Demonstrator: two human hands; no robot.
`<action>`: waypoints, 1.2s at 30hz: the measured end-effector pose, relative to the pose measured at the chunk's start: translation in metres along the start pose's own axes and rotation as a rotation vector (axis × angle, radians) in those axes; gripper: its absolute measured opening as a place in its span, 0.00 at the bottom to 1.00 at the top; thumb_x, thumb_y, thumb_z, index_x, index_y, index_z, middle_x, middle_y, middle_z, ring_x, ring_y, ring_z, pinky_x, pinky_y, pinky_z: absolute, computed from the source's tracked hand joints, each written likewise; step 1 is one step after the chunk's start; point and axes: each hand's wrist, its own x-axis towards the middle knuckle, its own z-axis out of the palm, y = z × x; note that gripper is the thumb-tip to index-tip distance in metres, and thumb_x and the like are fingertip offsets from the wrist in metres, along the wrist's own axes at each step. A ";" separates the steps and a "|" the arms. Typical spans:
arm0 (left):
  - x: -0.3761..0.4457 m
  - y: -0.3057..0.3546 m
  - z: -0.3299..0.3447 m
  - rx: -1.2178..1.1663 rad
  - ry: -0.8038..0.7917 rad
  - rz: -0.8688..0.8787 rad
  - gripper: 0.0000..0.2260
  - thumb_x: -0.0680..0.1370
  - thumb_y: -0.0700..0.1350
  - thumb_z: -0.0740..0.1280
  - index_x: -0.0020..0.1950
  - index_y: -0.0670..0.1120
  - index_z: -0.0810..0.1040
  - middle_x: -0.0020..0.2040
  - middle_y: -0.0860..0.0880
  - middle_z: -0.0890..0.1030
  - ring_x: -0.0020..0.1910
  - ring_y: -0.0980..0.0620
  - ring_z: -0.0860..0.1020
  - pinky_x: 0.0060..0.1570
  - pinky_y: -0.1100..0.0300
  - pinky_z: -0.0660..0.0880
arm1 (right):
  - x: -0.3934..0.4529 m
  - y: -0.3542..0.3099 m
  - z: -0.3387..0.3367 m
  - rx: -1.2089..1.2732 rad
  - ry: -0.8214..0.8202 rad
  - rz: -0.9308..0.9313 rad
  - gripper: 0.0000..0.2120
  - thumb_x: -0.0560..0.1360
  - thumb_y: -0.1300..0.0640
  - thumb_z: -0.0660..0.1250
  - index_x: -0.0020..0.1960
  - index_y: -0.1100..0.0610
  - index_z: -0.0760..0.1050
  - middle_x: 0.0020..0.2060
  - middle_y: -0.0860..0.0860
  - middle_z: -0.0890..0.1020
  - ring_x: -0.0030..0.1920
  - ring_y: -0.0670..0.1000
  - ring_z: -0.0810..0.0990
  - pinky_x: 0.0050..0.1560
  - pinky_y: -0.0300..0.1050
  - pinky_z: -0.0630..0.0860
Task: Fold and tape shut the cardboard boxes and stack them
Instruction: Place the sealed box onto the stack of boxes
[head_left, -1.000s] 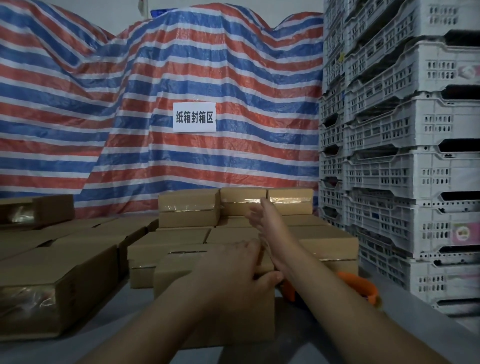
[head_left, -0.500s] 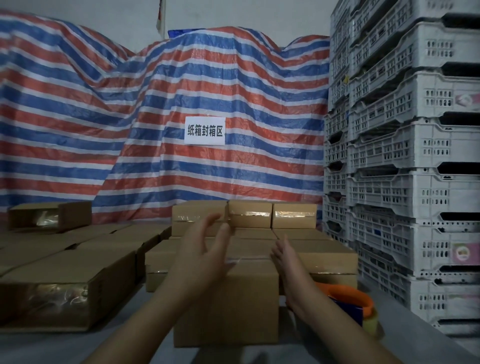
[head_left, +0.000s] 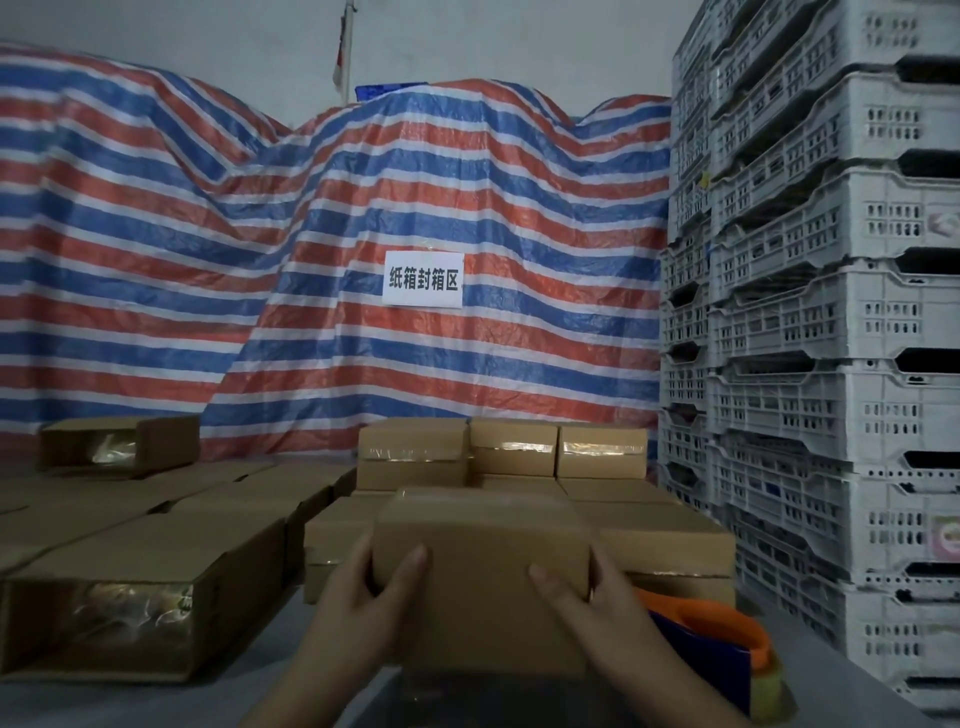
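A closed brown cardboard box (head_left: 480, 561) is held in front of me, a little above the grey table. My left hand (head_left: 363, 597) grips its left side, thumb on the near face. My right hand (head_left: 592, 597) grips its right side the same way. Behind it lies a stack of taped boxes (head_left: 675, 540), with three more taped boxes (head_left: 509, 452) in a row on top at the back. An orange and blue tape dispenser (head_left: 727, 639) lies on the table to the right of my right arm.
More cardboard boxes (head_left: 145, 587) cover the left half of the table (head_left: 291, 649), one standing higher at the far left (head_left: 124, 447). Stacked white plastic crates (head_left: 831, 364) form a wall on the right. A striped tarpaulin (head_left: 260, 260) with a paper sign hangs behind.
Both hands left the box top, opened apart, then closed on the box's two sides. The box now sits higher and nearer. The view has tilted up.
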 end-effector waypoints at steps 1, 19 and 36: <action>0.007 0.015 0.006 0.032 0.031 0.054 0.20 0.67 0.64 0.66 0.57 0.62 0.74 0.52 0.59 0.79 0.49 0.60 0.77 0.40 0.62 0.72 | 0.007 -0.011 -0.003 0.017 0.047 -0.030 0.47 0.59 0.36 0.75 0.76 0.41 0.64 0.62 0.47 0.80 0.58 0.49 0.82 0.51 0.47 0.82; 0.240 0.030 0.105 0.604 -0.178 0.123 0.25 0.81 0.62 0.57 0.73 0.50 0.65 0.61 0.50 0.75 0.50 0.56 0.73 0.47 0.62 0.69 | 0.268 -0.020 -0.093 0.090 0.197 0.403 0.25 0.73 0.36 0.71 0.60 0.53 0.77 0.43 0.57 0.85 0.43 0.60 0.84 0.42 0.53 0.80; 0.317 -0.013 0.078 1.306 -0.287 0.385 0.33 0.76 0.68 0.61 0.78 0.56 0.60 0.78 0.51 0.61 0.77 0.49 0.57 0.74 0.48 0.51 | 0.352 0.029 -0.096 0.151 0.099 0.561 0.15 0.75 0.48 0.70 0.52 0.60 0.81 0.36 0.61 0.86 0.39 0.60 0.85 0.35 0.55 0.81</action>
